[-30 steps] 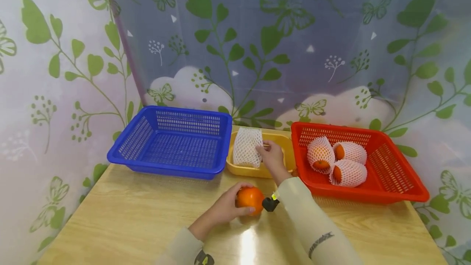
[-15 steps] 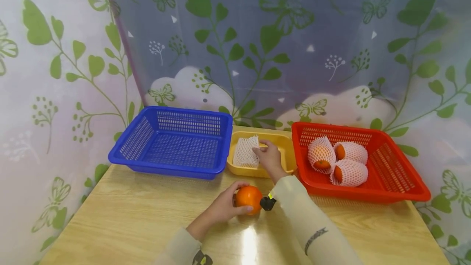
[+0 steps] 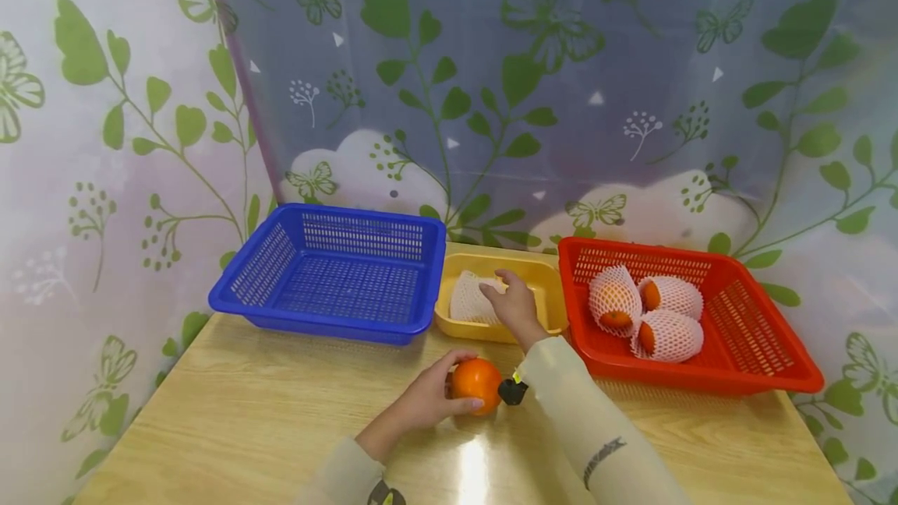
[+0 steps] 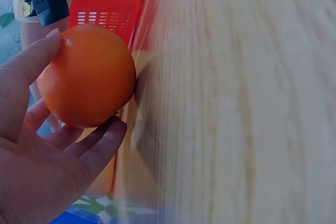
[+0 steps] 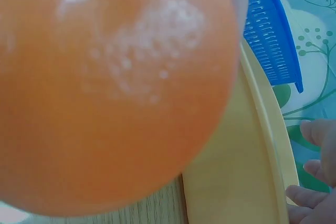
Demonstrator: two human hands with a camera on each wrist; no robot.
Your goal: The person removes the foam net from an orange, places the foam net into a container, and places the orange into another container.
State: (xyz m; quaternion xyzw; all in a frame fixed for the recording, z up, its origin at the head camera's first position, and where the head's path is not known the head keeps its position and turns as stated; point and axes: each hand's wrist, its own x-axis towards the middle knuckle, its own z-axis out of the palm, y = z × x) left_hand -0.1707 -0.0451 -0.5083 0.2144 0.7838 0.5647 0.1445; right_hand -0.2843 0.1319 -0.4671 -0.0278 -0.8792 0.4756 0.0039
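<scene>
In the head view my left hand [image 3: 428,396] holds an orange [image 3: 476,386] low over the wooden table. The left wrist view has thumb and fingers curled around the fruit [image 4: 88,74]. My right hand [image 3: 515,304] is over the yellow tray [image 3: 459,330], thumb and forefinger apart. White foam fruit netting [image 3: 468,301] lies in the tray, just left of that hand's fingertips, partly hidden by them. Whether they touch it I cannot tell. The right wrist view is mostly filled by the orange [image 5: 115,103], with that hand's spread fingers at the right edge.
A blue basket [image 3: 421,326] stands left of the tray. On the right, a red basket [image 3: 730,326] holds three oranges in foam nets [image 3: 669,336]. The wooden table [image 3: 231,404] extends in front, and a patterned curtain [image 3: 456,139] hangs behind.
The netting, earlier raised at my right fingertips, has sunk down into the yellow tray, and the right fingers have parted. My left hand keeps the orange in about the same place.
</scene>
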